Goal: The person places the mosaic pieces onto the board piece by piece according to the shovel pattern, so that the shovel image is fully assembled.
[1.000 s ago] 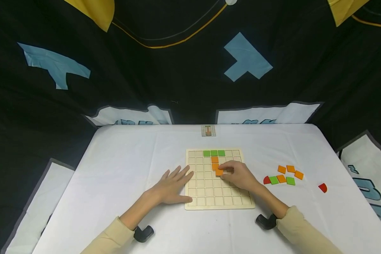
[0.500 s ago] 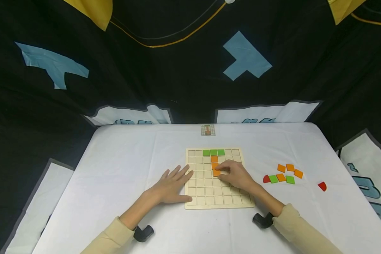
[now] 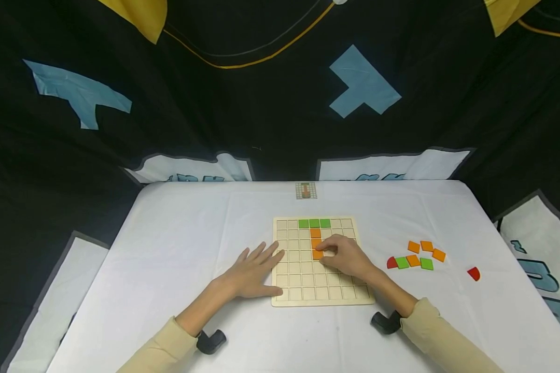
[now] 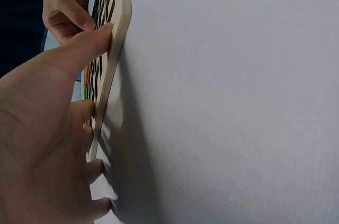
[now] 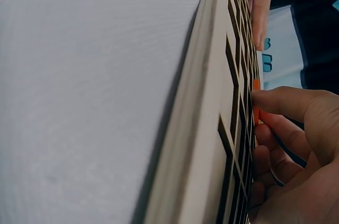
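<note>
A pale wooden grid board lies on the white table. Three green square tiles sit side by side in its far row, and orange tiles run in a column down from the middle one. With thumb and fingers my right hand pinches the nearest orange tile, which lies at the column's lower end; the right wrist view shows the fingertips against this orange tile. My left hand, fingers spread, rests at the board's left edge, its thumb on the rim.
Right of the board lie several loose orange tiles, green tiles and a red rounded piece. Another red piece lies farther right. A small picture card is at the table's far edge. Black-and-blue patterned cloth hangs behind.
My right hand has shifted slightly left with the orange tile, which has gone from sitting askew to lining up under the orange column. My left hand has stayed in place.
</note>
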Demonstrator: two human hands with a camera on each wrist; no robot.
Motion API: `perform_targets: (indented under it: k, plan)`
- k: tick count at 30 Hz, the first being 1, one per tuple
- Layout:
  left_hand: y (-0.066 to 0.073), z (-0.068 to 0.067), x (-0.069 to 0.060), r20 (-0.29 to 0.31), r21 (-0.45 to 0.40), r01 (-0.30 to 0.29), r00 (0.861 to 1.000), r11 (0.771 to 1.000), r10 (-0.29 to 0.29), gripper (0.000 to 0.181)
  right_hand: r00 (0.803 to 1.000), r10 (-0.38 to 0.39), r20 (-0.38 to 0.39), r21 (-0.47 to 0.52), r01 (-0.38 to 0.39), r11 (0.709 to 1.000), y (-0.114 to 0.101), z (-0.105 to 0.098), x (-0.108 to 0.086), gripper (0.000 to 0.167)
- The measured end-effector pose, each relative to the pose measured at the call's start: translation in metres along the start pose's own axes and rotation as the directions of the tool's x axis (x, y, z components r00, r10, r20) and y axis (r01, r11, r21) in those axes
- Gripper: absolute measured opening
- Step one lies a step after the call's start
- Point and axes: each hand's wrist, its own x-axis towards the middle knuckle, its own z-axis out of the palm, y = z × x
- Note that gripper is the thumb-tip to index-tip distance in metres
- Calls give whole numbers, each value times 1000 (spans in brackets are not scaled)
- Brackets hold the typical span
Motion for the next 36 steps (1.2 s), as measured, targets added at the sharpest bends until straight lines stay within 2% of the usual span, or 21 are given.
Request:
perform_targets:
  k: [20, 24, 29, 36]
  plan:
    - [-1, 1, 1, -3, 0, -2, 1000, 1000, 2, 92, 1000, 15, 4, -2, -15, 1000, 0, 0, 0, 24]
    - [-1, 1, 1, -1, 0, -1, 1000, 1000, 1, 92, 1000, 13, 7, 26, -13, 1000, 1, -3, -3, 24]
    - [0, 2, 0, -3, -5, -1, 1000, 1000, 1, 92, 1000, 20, 5, 57, -21, 998, 1, -13, -11, 24]
    - [-1, 2, 1, -3, -2, 6, 1000, 1000, -6, 92, 998, 12, -66, 5, -11, 1000, 7, -38, -25, 24]
